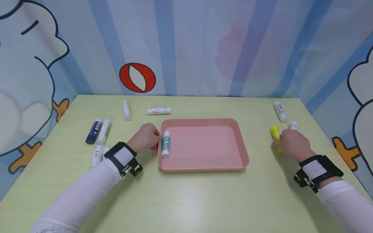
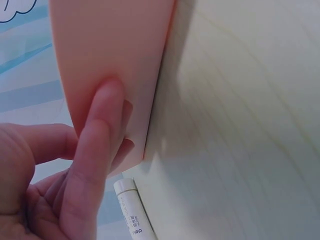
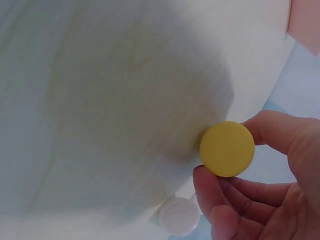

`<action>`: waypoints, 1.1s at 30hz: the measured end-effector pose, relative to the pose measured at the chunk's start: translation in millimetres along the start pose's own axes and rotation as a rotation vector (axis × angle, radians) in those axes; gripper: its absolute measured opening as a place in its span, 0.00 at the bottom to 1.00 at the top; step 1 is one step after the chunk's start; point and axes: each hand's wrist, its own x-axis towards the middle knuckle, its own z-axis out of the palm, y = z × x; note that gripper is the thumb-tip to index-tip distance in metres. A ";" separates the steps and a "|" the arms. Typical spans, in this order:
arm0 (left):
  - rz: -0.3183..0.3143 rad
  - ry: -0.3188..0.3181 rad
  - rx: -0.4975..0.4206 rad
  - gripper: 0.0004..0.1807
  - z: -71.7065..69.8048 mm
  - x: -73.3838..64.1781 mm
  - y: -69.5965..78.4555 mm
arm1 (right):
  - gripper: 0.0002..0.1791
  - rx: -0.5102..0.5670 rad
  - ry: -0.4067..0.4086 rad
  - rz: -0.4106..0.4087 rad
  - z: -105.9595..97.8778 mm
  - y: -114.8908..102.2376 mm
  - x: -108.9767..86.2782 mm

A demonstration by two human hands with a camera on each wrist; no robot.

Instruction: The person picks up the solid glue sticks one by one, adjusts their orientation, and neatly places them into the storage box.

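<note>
My left hand [image 1: 146, 138] is at the left side of a pink tray [image 1: 204, 145]. In the left wrist view, its fingers [image 2: 107, 110] lie against the tray's outer wall while the thumb reaches over the rim, pinching it. A glue stick [image 1: 165, 144] with a green label lies inside the tray, along that same side. Off to the right, my right hand [image 1: 293, 144] pinches a yellow glue stick [image 1: 275, 133] between thumb and fingers; its round yellow end [image 3: 227, 149] faces the right wrist camera. Right beside that hand is a white glue stick [image 1: 293, 125], partly hidden by it.
Another white glue stick [image 1: 280, 112] lies at the back right. Behind my left hand are a white one [image 1: 127, 110] and one lying crosswise [image 1: 158, 111]. At the left, a dark blue glue stick [image 1: 94, 131] lies among several white ones. A printed curtain [image 1: 192, 48] backs the table.
</note>
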 end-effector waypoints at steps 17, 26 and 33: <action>0.125 0.124 0.303 0.23 -12.8 -0.3 -4.9 | 0.22 0.030 0.126 -0.121 -32.4 -37.4 -0.7; 0.567 0.324 0.429 0.38 -13.3 -5.5 4.3 | 0.20 0.053 0.106 -0.294 -36.4 -91.1 -8.5; 0.916 0.392 0.546 0.38 -1.5 -7.4 15.6 | 0.17 0.089 0.061 -0.395 -26.6 -129.5 -17.7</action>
